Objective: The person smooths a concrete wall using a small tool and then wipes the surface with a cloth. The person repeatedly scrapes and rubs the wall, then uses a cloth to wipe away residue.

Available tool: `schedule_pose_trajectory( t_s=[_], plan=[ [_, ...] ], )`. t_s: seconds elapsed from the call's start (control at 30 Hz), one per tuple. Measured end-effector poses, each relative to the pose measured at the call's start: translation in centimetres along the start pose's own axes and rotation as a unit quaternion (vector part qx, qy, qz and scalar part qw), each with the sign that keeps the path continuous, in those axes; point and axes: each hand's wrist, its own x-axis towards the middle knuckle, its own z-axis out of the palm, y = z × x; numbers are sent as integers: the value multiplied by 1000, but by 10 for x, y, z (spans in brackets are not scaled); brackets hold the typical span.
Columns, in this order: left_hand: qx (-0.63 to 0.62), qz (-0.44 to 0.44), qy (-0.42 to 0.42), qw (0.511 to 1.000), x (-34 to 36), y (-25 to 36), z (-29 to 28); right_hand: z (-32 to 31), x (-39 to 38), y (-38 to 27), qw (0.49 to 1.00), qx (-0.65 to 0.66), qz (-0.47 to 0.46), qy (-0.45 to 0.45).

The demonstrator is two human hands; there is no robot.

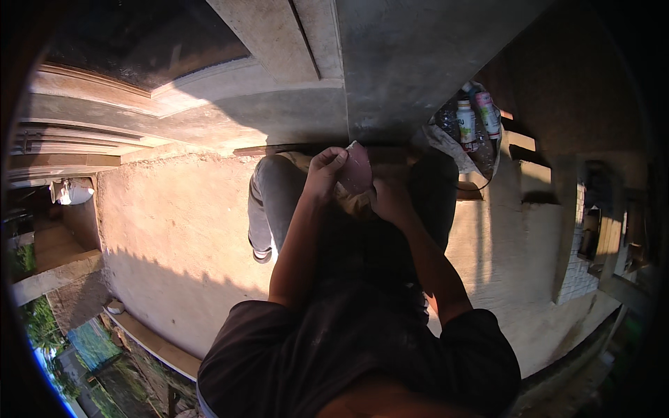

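Note:
A flat, dull pinkish-purple piece [356,169] with a pale edge at its top is held up between my knees; its exact kind I cannot make out. My left hand [325,171] is closed on its left edge, the thumb pressed against it near the top. Lower down, my right hand [391,200] is closed at its bottom right corner, with most of the fingers in shadow. Below the piece, partly covered by it and by my hands, lies something tan [356,203] over my lap.
Beside my right knee hangs or stands a bag [446,138] with several bottles [466,125] in it. A grey wall [411,70] rises close in front. Sunlit concrete floor [174,237] spreads to the left, with a low ledge [150,341] along its edge.

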Motion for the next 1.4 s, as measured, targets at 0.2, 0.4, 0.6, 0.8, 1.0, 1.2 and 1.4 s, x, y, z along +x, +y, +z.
schedule_pose_trajectory(
  t_s=[0.2, 0.4, 0.6, 0.8, 1.0, 1.2, 1.4],
  plan=[
    [-110, 80, 10, 991, -2, 19, -22, -13, 8, -18, 990, -54, -114, -57],
    [197, 86, 10, 977, 6, -11, -32, -9, 4, 20, 991, 84, -73, -73],
    [286, 117, -28, 951, 18, -40, -25, -13, 3, 45, 912, 405, 61, -36],
    [470, 157, -33, 868, 16, -51, -15, -25, 4, 1, 803, 561, 190, -62],
    [547, 189, -5, 815, 8, -52, -9, -37, 4, -25, 913, 312, 206, 165],
    [715, 227, -77, 657, 2, -59, -1, -127, 57, -30, 774, -5, -132, 619],
    [811, 98, -156, 556, 11, -70, -2, -131, 145, -20, 803, -215, -141, 538]
  ],
)
